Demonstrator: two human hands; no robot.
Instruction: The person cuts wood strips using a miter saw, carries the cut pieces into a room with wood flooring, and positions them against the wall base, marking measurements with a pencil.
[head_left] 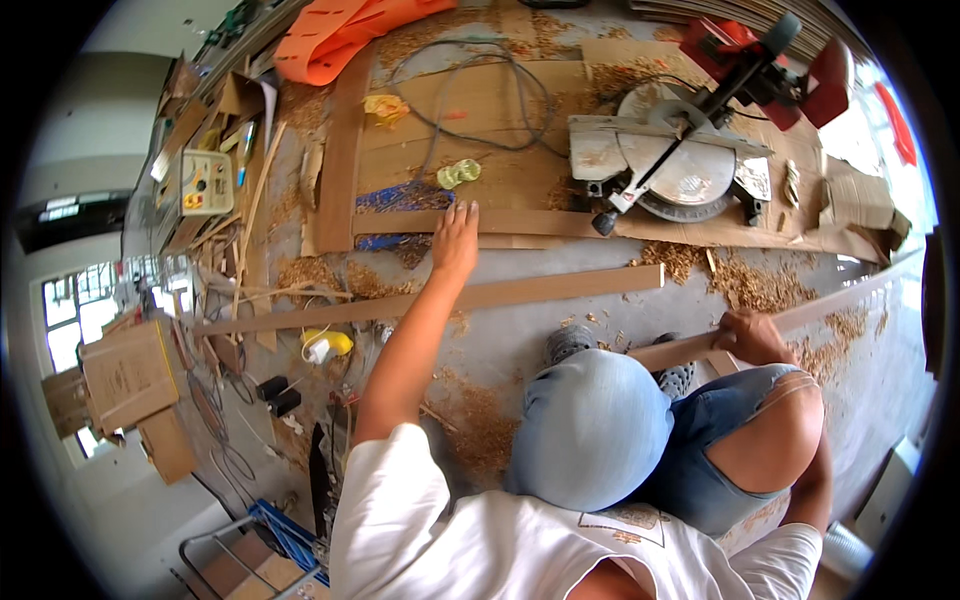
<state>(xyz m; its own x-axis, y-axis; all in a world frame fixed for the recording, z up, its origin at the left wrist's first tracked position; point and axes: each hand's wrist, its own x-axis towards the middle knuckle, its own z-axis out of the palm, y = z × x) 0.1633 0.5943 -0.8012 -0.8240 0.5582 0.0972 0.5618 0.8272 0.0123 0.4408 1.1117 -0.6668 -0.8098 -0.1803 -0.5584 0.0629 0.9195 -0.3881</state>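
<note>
Clock set on the view's centre, 12 at the top. Left hand (pixel 456 245): just off 12, palm down, fingers extended rather than curled, laid across a narrow flat brown wooden board (pixel 545 222) on the brown cardboard sheet (pixel 395 150). Pressure: cannot tell. Right hand (pixel 754 336): just past 3, fingers curled round a long brown wooden plank (pixel 830 311), which slopes from beside the knees out toward the rim at 3. Another long brown wooden strip (pixel 560 290) lies on the grey floor (pixel 485 350), from 9 to just short of 3. Red-and-silver mitre saw (pixel 680 160) stands near 2.

Handling, my judgement: the plank is long for one hand, so gripping near its balance point should limit swing; watch its outer end. Left fingers best kept flat and well clear of the saw. Pale curled wood shavings (pixel 765 285) toward 3 could tilt a board; brushing them aside should give firmer seating
</note>
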